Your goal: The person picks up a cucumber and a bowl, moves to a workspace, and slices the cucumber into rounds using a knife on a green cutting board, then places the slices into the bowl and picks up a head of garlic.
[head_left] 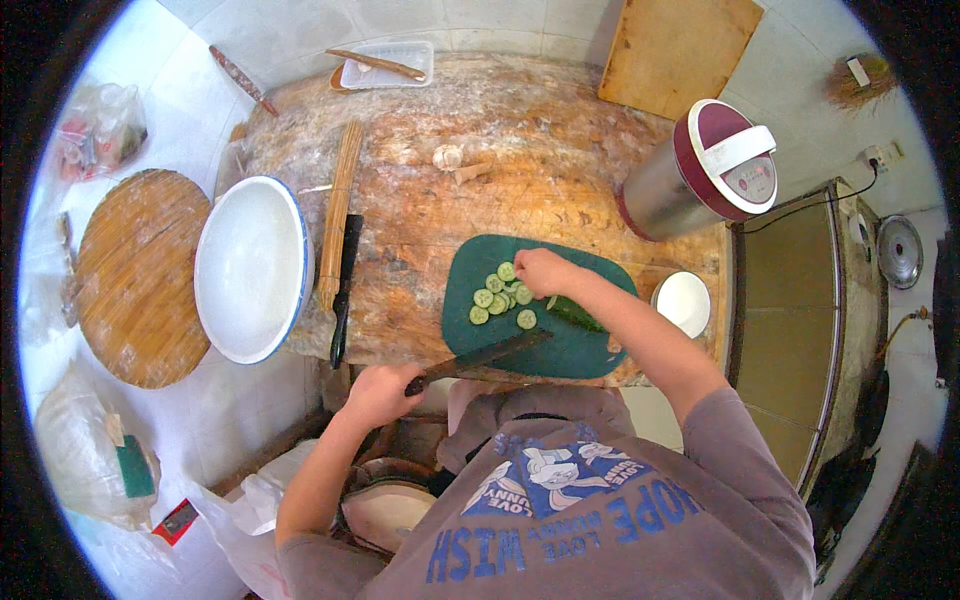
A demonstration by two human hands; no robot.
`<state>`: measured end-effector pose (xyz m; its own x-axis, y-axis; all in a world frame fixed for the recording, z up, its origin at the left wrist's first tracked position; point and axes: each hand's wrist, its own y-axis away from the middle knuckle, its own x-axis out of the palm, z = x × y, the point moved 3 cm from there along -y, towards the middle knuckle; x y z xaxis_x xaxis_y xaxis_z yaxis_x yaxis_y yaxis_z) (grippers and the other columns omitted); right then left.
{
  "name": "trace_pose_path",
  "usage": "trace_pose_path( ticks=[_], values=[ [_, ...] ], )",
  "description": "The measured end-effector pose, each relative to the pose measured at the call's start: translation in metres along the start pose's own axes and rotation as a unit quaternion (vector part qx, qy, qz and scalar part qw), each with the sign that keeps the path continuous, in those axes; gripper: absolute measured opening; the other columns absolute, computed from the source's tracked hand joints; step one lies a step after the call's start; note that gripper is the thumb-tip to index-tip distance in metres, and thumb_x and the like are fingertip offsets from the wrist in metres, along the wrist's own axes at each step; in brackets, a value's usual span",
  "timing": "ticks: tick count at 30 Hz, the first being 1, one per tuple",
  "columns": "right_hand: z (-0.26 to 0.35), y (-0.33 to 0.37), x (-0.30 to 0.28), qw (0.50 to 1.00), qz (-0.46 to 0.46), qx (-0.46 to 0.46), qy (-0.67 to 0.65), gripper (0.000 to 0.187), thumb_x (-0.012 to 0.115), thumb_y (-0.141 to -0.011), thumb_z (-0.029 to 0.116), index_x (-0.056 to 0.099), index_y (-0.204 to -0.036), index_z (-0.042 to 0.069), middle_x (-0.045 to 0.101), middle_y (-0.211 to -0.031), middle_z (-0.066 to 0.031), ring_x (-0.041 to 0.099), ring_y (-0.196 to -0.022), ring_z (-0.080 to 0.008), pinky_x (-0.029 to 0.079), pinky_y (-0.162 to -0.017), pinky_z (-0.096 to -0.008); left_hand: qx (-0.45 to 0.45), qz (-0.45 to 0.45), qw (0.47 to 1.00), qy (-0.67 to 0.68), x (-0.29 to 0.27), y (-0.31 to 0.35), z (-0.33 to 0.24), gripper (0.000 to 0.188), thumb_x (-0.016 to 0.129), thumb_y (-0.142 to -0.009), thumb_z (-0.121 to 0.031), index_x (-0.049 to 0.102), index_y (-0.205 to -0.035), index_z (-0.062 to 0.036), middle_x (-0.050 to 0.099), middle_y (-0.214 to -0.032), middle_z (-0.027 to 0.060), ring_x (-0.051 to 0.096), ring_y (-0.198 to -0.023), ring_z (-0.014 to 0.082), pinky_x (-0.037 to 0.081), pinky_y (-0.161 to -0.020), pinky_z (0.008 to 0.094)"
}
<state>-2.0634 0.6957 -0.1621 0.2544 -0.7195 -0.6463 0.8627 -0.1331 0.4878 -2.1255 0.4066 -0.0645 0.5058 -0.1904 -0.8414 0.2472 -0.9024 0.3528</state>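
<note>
- Gripping kitchen knife (488, 354) by handle in left hand (383, 393).
- Bunching right hand (545, 272) just beside cucumber slices (484, 298), above green cutting board (580, 361); cannot tell whether pinching any.

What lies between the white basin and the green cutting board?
In the head view, a long tan bundle and a long black tool lie there on the wooden tabletop.

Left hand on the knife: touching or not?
Touching. The head view shows it plainly: the left hand is closed around the handle of the knife, with no gap, the blade pointing away from it.
</note>
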Motion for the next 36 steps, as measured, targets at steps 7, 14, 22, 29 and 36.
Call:
trace_pose_path(
  ticks=[7, 14, 22, 29, 36],
  values=[
    [0.0, -0.015, -0.009, 0.976, -0.088, -0.001, -0.197, 0.014, 0.057, -0.073, 0.01, 0.06, -0.086, 0.006, 0.061, -0.08, -0.0155, 0.059, -0.078, -0.0307, 0.048, -0.069, -0.0399, -0.036, -0.032, 0.999, -0.02, 0.0, -0.006, 0.012, 0.023, 0.065, -0.072, -0.022, 0.057, -0.088, -0.0066, 0.061, -0.083, 0.0134, 0.06, -0.076, 0.0325, 0.048, -0.065, 0.0419],
    [-0.014, 0.01, -0.029, 0.99, -0.137, -0.029, -0.014, 0.008, 0.063, -0.069, 0.012, 0.063, -0.075, 0.006, 0.062, -0.075, -0.0132, 0.06, -0.077, -0.03, 0.049, -0.067, -0.0399, -0.017, -0.028, 0.999, -0.017, 0.004, -0.005, 0.011, 0.023, 0.065, -0.072, -0.022, 0.057, -0.089, -0.0072, 0.061, -0.082, 0.0124, 0.06, -0.076, 0.0319, 0.048, -0.064, 0.0412],
    [0.0, 0.011, -0.004, 0.986, -0.129, 0.033, 0.097, 0.025, 0.075, -0.063, 0.025, 0.064, -0.075, 0.007, 0.061, -0.084, -0.0137, 0.06, -0.083, -0.0312, 0.049, -0.07, -0.0417, -0.008, -0.085, 0.996, 0.0, 0.002, 0.002, 0.011, 0.019, 0.065, -0.072, -0.02, 0.058, -0.086, -0.008, 0.061, -0.08, 0.0116, 0.06, -0.071, 0.031, 0.049, -0.062, 0.0399],
    [-0.039, -0.004, -0.024, 0.951, -0.266, 0.055, 0.146, 0.014, 0.06, -0.076, 0.018, 0.063, -0.078, 0.005, 0.06, -0.09, -0.0161, 0.059, -0.085, -0.0326, 0.049, -0.07, -0.043, -0.021, -0.094, 0.995, 0.013, 0.008, 0.008, 0.012, 0.019, 0.066, -0.072, -0.02, 0.057, -0.084, -0.009, 0.061, -0.075, 0.0123, 0.06, -0.066, 0.0323, 0.049, -0.058, 0.0414],
    [-0.038, 0.027, -0.08, 0.943, -0.331, 0.037, 0.033, 0.01, 0.06, -0.073, 0.013, 0.063, -0.08, 0.007, 0.059, -0.08, -0.0153, 0.057, -0.082, -0.0316, 0.046, -0.07, -0.0404, -0.037, -0.128, 0.989, 0.058, 0.013, 0.009, 0.007, 0.016, 0.066, -0.072, -0.02, 0.058, -0.081, -0.0082, 0.061, -0.072, 0.0133, 0.06, -0.067, 0.0322, 0.048, -0.059, 0.0415]
  ],
)
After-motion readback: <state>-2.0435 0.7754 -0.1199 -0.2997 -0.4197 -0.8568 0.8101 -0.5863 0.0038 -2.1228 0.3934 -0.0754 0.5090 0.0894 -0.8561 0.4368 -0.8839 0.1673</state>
